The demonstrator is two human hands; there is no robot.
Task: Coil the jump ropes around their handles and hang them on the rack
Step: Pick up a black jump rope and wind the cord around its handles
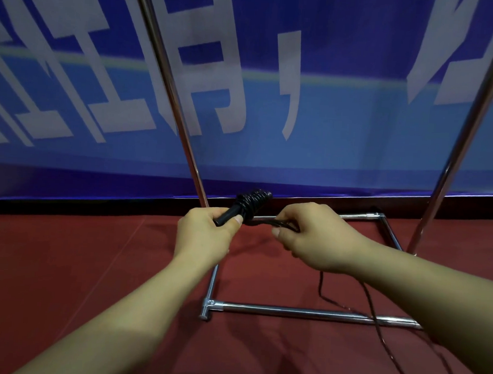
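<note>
My left hand (206, 233) grips the black jump rope handles (248, 205), which point up and away toward the banner. Several turns of black rope are wound round their upper half. My right hand (313, 238) pinches the rope (266, 222) close to the handles and holds it taut. The loose rest of the rope (375, 314) hangs below my right forearm and trails over the red floor to the lower right. The chrome rack (185, 139) stands just behind my hands, its two uprights leaning apart toward the top.
The rack's base frame (305, 312) lies on the red floor under my arms, with a tube end sticking out at the front left corner. A blue banner (341, 120) with white characters hangs behind the rack. A dark skirting strip runs along the floor edge.
</note>
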